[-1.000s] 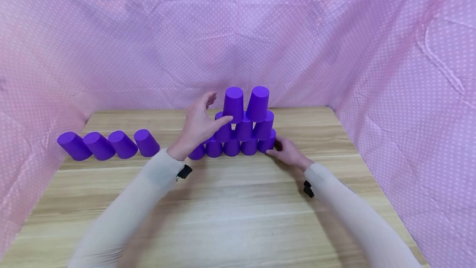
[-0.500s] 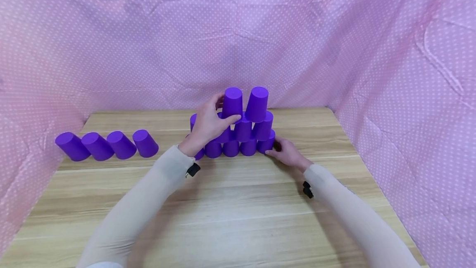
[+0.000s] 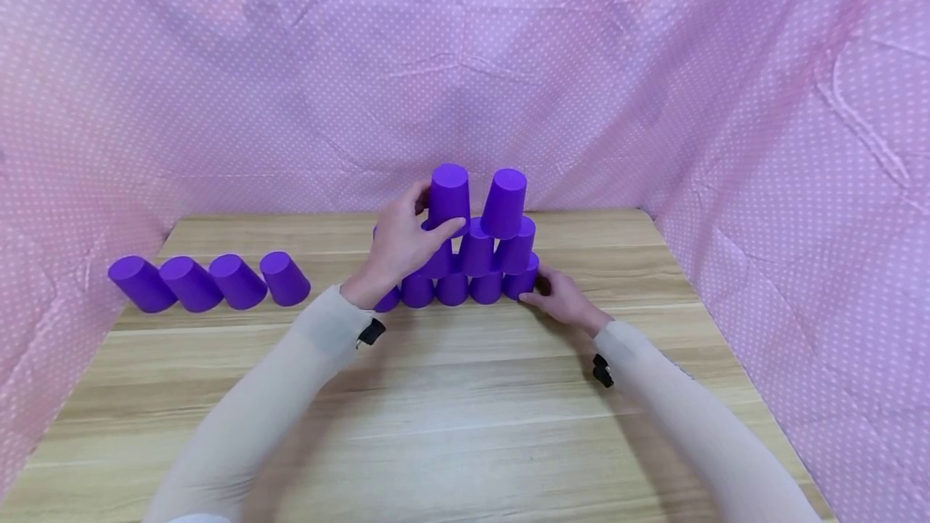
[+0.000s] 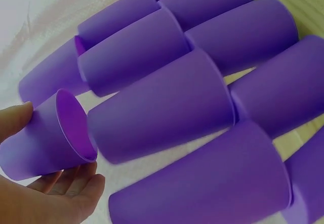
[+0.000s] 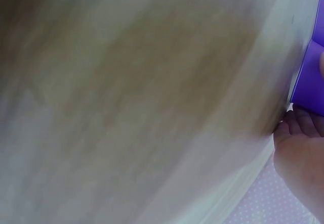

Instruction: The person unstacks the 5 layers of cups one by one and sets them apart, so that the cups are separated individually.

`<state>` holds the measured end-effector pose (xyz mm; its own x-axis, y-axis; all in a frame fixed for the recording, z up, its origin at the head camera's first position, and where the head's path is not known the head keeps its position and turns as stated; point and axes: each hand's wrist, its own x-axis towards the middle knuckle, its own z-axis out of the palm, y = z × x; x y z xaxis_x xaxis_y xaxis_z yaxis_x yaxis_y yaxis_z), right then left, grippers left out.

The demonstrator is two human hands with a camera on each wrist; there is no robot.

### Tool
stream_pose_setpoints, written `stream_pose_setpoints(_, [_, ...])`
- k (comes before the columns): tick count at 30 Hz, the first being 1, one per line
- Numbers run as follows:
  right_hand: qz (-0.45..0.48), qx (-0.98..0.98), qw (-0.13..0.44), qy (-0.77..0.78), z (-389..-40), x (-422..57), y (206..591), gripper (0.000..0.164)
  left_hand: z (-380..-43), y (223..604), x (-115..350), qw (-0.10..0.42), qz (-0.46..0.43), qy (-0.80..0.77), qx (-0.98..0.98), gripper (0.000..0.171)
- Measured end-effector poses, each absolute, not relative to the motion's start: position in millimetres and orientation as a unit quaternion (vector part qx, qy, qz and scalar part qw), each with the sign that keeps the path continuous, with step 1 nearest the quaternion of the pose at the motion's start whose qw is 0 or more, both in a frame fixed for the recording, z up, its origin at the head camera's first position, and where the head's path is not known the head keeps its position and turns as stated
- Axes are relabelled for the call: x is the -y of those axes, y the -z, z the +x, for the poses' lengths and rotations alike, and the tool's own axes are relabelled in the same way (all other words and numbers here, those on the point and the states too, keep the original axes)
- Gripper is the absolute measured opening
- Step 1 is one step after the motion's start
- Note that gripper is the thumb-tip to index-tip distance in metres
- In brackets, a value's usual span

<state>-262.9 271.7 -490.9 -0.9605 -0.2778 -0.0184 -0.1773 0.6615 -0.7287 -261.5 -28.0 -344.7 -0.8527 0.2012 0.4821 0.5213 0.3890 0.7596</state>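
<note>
Head view shows a left hand (image 3: 403, 244) holding an upside-down purple cup (image 3: 449, 192) between thumb and fingers at the top of a stepped cup wall, left of the neighbouring top cup (image 3: 504, 204) and apart from it. Left wrist view shows into the held cup's mouth, its rim close by the bases of the middle-tier cups (image 3: 475, 253); whether it touches one I cannot tell. The right hand (image 3: 563, 297) has its thumb in front of and fingers behind the bottom-row end cup (image 3: 519, 279); how firmly it grips cannot be told. On the desk (image 3: 465, 426), four more cups (image 3: 190, 285) stand mouth down in a row, well apart at left.

The main risk is likely the held rim catching a middle-tier base if the left hand moves sideways or tips, shoving that cup off its two supports. A swing to the right could knock the neighbouring top cup. Any push or tug from the right hand would probably spread the bottom row and loosen everything above.
</note>
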Motion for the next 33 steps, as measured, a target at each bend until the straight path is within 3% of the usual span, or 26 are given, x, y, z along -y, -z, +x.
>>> stream_pose_setpoints(4, [-0.128,-0.909,0.066,0.392,-261.8,-270.7,488.2,0.056,-254.0,339.2,41.7,0.166,-0.209,0.52,0.811,0.059])
stream_pose_setpoints(12, [-0.145,-0.893,0.065,0.422,-262.3,-270.5,486.0,0.04,-241.3,335.6,76.7,0.181,-0.183,0.553,0.792,0.058])
stream_pose_setpoints(23, [-0.122,-0.913,0.061,0.386,-259.6,-271.8,485.0,0.056,-229.3,352.5,126.5,0.185,-0.124,0.542,0.81,0.057])
stream_pose_setpoints(33, [-0.125,-0.911,0.063,0.387,-261.0,-269.7,487.8,0.054,-206.8,378.5,182.5,0.096,-0.065,0.491,0.863,0.066])
